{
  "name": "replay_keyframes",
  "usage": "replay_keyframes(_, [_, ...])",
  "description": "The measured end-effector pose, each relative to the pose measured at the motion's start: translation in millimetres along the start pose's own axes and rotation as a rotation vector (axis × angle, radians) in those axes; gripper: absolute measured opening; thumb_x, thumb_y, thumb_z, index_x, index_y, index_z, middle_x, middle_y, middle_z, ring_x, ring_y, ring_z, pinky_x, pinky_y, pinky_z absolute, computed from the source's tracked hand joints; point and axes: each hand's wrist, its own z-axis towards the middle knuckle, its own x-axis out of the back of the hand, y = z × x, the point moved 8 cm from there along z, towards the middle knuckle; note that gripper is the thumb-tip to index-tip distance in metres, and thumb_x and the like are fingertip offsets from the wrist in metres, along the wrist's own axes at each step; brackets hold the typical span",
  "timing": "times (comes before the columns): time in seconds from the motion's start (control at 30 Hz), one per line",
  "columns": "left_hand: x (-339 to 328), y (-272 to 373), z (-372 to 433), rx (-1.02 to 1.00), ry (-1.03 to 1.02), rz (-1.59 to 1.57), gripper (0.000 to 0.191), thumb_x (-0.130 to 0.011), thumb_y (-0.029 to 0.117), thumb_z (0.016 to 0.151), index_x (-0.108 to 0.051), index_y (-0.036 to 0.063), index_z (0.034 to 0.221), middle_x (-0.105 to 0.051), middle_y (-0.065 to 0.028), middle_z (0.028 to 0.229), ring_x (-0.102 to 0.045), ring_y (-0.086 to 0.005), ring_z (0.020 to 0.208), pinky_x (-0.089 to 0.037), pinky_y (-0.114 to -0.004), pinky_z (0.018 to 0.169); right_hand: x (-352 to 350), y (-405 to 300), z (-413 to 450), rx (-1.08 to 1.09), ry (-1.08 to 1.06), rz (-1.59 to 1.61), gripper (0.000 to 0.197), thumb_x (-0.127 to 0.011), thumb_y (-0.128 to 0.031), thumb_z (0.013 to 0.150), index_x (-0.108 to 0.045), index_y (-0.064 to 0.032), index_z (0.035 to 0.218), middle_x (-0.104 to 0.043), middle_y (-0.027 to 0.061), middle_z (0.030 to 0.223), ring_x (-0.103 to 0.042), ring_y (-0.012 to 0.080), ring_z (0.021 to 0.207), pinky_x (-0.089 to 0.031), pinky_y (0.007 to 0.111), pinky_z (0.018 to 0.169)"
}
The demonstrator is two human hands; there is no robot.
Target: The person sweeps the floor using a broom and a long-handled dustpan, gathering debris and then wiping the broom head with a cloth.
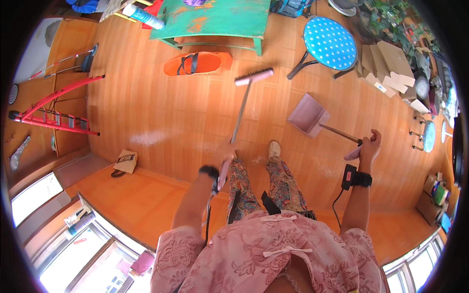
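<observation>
My left hand (pixel 221 152), slightly blurred, is closed round the handle of a broom (pixel 240 113). The broom's pink head with dark bristles points away from me, between an orange tote bag (pixel 220 63) and a blue stool with white stars (pixel 329 43). In my right hand (pixel 370 146) is the handle of a pink dustpan (pixel 307 114); its pan lies to the left of that hand, over the wood-look floor (pixel 176 110). Broom head and dustpan are apart. Dark straps with cables circle both wrists.
A worn green table (pixel 216 22) stands ahead, beyond the orange bag. On the left are a red stepladder (pixel 58 122) and a beige bag (pixel 126 162). Cardboard boxes (pixel 394 60), potted plants (pixel 384 22) and a small stool (pixel 428 136) line the right side.
</observation>
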Motion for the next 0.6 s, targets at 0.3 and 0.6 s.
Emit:
replay_keyframes(0.3, [-43.6, 62.8, 97.1, -0.482, 0.206, 0.693, 0.037, -0.038, 0.009, 0.072, -0.032, -0.0086, 0.104, -0.050, -0.0241, 0.068, -0.051, -0.0364, 0.061, -0.041, -0.040, 0.050, -1.6, 18.8, 18.9, -0.012, 0.049, -0.047, 0.029, -0.048, -0.005, 0.055, -0.052, -0.0068, 0.083, -0.039, 0.0017, 0.061, -0.042, 0.0139, 0.056, -0.037, 0.026, 0.052])
replay_keyframes(0.6, [-121.8, 31.7, -34.6, 0.043, -0.192, 0.218, 0.036, -0.040, 0.013, 0.073, -0.034, 0.0031, 0.107, -0.049, -0.0133, 0.058, -0.046, -0.0202, 0.043, -0.038, -0.031, 0.040, -11.8, 0.5, 32.3, 0.052, 0.054, -0.041, 0.028, -0.049, -0.003, 0.054, -0.052, -0.0064, 0.082, -0.038, 0.0017, 0.062, -0.041, 0.0133, 0.056, -0.037, 0.026, 0.051])
